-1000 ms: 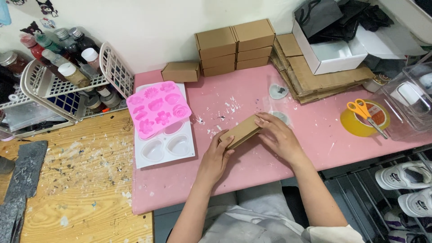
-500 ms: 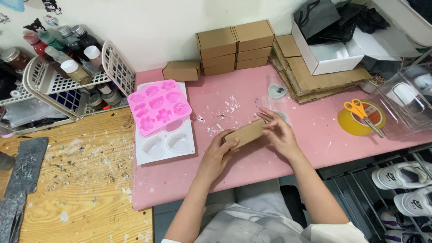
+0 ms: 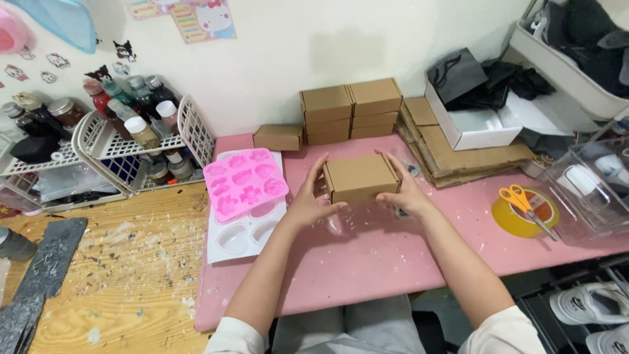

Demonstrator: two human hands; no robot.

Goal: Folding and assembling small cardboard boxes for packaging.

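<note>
Head view: two hands [image 3: 357, 196], one cardboard box [image 3: 360, 177]

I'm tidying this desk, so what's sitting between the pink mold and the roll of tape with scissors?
In the head view, the small cardboard box, held between the left hand and the right hand, above the pink table.

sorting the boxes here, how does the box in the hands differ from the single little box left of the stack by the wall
The cardboard box in the hands is lifted off the pink table, gripped at its ends by the left hand and right hand; the small cardboard box by the wall rests on the table untouched. The held box looks larger, though it is nearer the camera. Both are plain brown, closed and rectangular.
</note>
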